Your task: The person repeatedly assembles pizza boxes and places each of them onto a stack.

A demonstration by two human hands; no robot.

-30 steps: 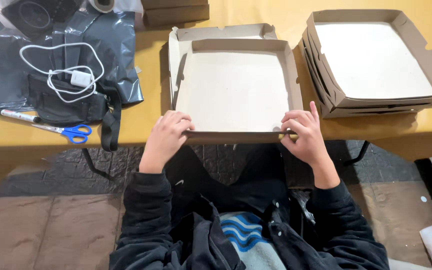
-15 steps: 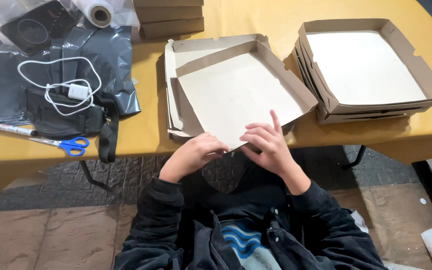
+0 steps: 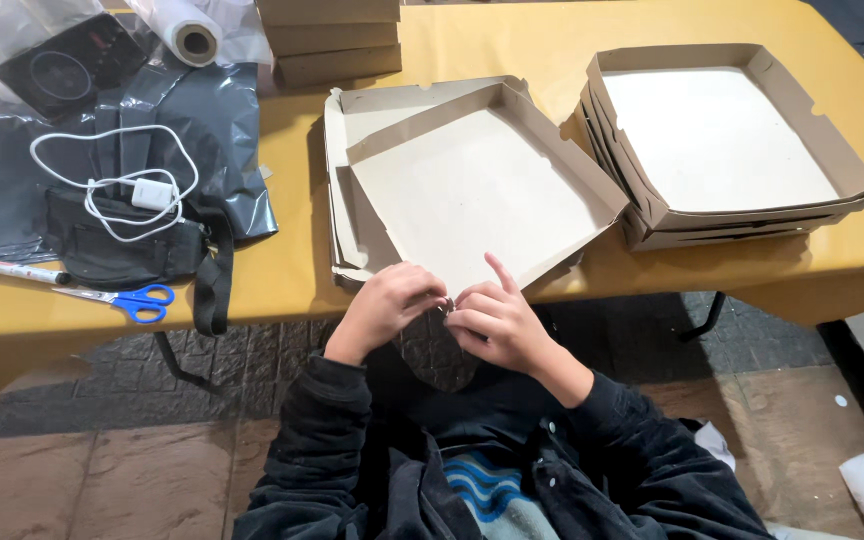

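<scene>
A: The left hand (image 3: 384,305) and right hand (image 3: 487,318) meet at the near corner of the box (image 3: 477,190), fingers pinched on its cardboard.

B: Where does the box sit?

A: Turned askew on flat blanks (image 3: 344,180), its corner over the table (image 3: 282,285) edge. Pinching too hard could tear the flap, or tip the box off.
</scene>
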